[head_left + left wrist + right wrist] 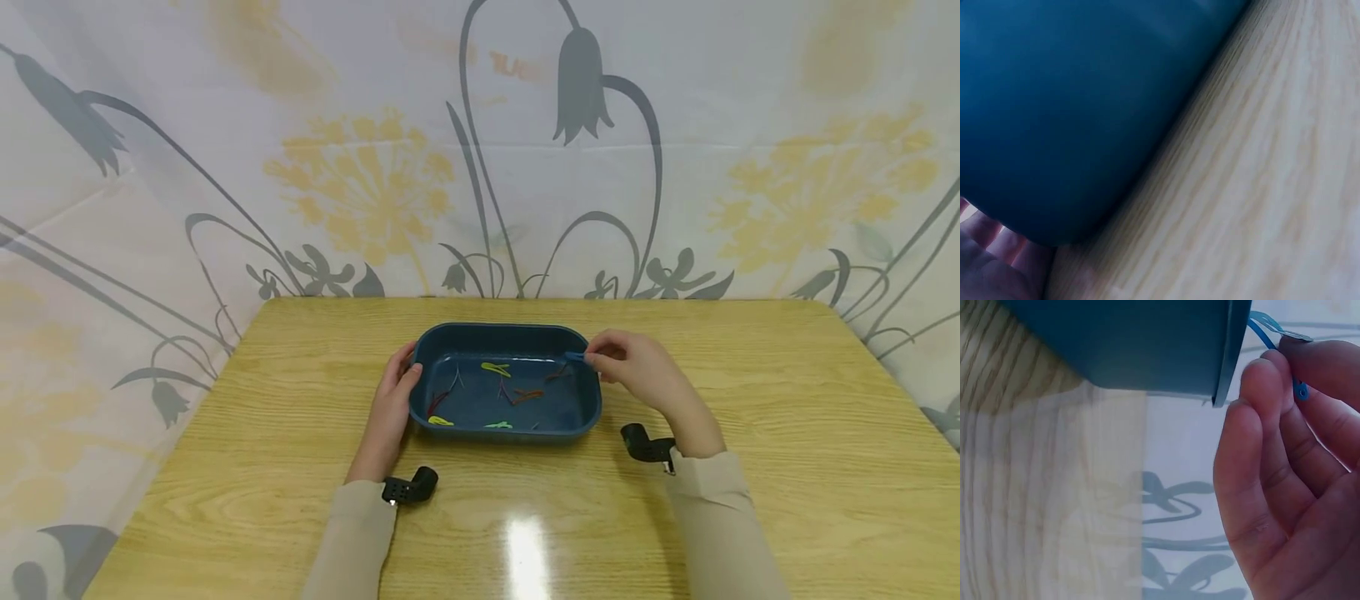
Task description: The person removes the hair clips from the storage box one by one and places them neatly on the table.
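A dark blue rectangular basin [491,435] stands on the table in the head view. My left hand [392,392] holds its left end, thumb over the rim and fingers along the outside wall. Over the right rim, my right hand [637,367] pinches a blue hair clip [1263,330] between thumb and fingertips. The clip's forked end points toward the basin, and its small holed end [1300,390] shows below the fingers. Inside the basin lie a yellow clip [495,368], another yellow clip [440,422], a green clip [498,425] and several thin brown, red and pale forked pieces.
The wood-grain table [300,500] spreads around the basin. Behind it hangs a pale floral cloth [480,167]. A black camera is strapped to each wrist, the right one [647,446] near the basin's front right corner.
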Tool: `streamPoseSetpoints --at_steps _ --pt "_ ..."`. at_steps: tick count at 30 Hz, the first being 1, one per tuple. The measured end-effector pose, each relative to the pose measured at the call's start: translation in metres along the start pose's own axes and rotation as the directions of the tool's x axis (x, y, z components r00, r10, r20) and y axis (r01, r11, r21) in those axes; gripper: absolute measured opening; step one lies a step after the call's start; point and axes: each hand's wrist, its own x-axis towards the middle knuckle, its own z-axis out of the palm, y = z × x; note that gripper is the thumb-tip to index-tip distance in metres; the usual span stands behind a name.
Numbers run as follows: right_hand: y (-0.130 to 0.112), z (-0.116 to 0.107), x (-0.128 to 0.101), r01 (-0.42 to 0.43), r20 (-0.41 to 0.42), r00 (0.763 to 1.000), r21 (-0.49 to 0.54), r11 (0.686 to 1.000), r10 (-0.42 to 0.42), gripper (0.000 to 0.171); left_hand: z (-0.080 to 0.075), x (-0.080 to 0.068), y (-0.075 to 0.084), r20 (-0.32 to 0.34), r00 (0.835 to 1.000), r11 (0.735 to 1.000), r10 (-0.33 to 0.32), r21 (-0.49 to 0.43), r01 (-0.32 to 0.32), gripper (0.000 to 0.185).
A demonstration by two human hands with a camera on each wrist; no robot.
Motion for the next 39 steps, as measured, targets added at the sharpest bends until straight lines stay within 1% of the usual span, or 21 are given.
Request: streamPoseSetpoints --at_steps 5,10,12,17,20,22,27,30,34,39 --pt "0.007 0.0 0.001 -0.016 -0.042 0.999 0.012 1.0 0.017 0.023 0.0 0.0 0.003 0.01 1.0 1.0 -0.014 -0.018 0.014 0.039" --pt "0.016 -0.001 0.002 -0.045 -0.071 0.996 0.008 0.999 0.046 0.024 0.002 -0.01 0.019 0.022 0.999 0.999 -0.035 -0.014 0.035 0.042" --pt "0.018 -0.003 0.001 -0.055 -0.072 0.996 0.012 0.998 0.056 0.027 0.002 -0.009 0.018 0.022 0.999 0.999 -0.032 -0.01 0.032 0.041" --pt "0.023 -0.006 0.001 -0.072 -0.073 0.995 0.032 0.997 0.075 0.029 -0.002 0.001 0.0 0.008 1.0 1.0 -0.007 -0.01 0.007 0.039" --pt "0.027 -0.008 0.001 -0.08 -0.077 0.994 0.034 0.996 0.083 0.027 -0.001 0.0 0.0 0.005 1.0 1.0 -0.001 -0.007 0.001 0.039" --pt "0.029 -0.009 -0.001 -0.09 -0.081 0.992 0.041 0.995 0.094 0.029 -0.001 -0.001 0.003 0.007 1.0 1.0 -0.01 -0.012 0.01 0.038" --pt "0.035 -0.012 -0.004 -0.121 -0.092 0.988 0.057 0.991 0.126 0.033 0.002 -0.009 0.019 0.018 0.999 0.999 -0.037 -0.024 0.038 0.04" --pt "0.039 -0.013 -0.006 -0.138 -0.096 0.985 0.059 0.989 0.143 0.036 0.003 -0.012 0.023 0.022 0.999 0.999 -0.035 -0.027 0.035 0.041" --pt "0.044 -0.012 -0.006 -0.146 -0.101 0.983 0.086 0.986 0.154 0.037 0.001 -0.006 0.013 0.015 1.0 0.999 -0.026 -0.024 0.026 0.039" --pt "0.05 -0.013 -0.005 -0.153 -0.116 0.979 0.121 0.981 0.167 0.034 -0.001 0.0 0.001 0.0 1.0 1.0 -0.001 -0.006 0.001 0.039"
